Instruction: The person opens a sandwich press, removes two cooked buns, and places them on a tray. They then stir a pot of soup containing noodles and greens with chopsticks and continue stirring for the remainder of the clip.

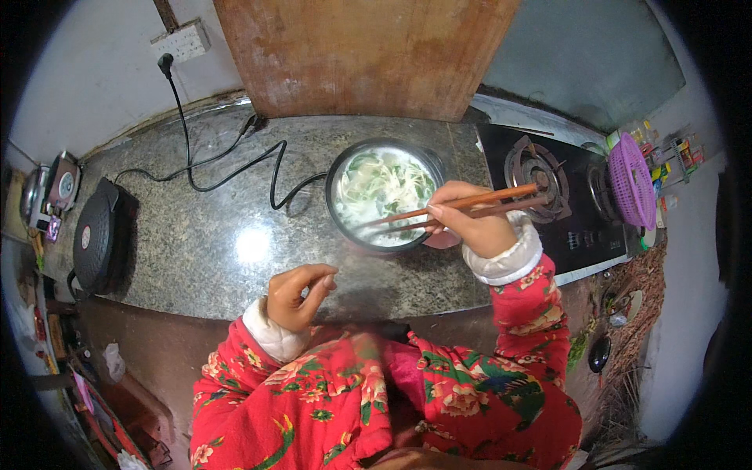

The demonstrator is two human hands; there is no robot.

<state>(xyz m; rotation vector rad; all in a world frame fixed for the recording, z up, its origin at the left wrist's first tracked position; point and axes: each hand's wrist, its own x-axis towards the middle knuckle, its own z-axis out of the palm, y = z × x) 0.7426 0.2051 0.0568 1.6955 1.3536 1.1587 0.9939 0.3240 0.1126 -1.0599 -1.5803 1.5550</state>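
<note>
A round electric pot (pixel 334 211) stands on the speckled stone counter, filled with cloudy liquid, pale noodles (pixel 385 180) and green leaves. My right hand (pixel 470 223) is closed around a pair of brown wooden chopsticks (pixel 486 200) at the pot's right side. Their thin tips reach down into the liquid near the pot's lower left. Over the counter's front edge, left of the pot, hovers my left hand (pixel 301 296). Its fingers are loosely curled with nothing visible in them, and it touches neither pot nor chopsticks.
A black cord (pixel 205 188) runs across the counter (pixel 196 258) to the pot. On the left stands a black electric pan (pixel 98 239). To the right are a black gas stove (pixel 583 223) and a purple plastic basket (pixel 631 182). A wooden board (pixel 360 59) leans against the wall behind.
</note>
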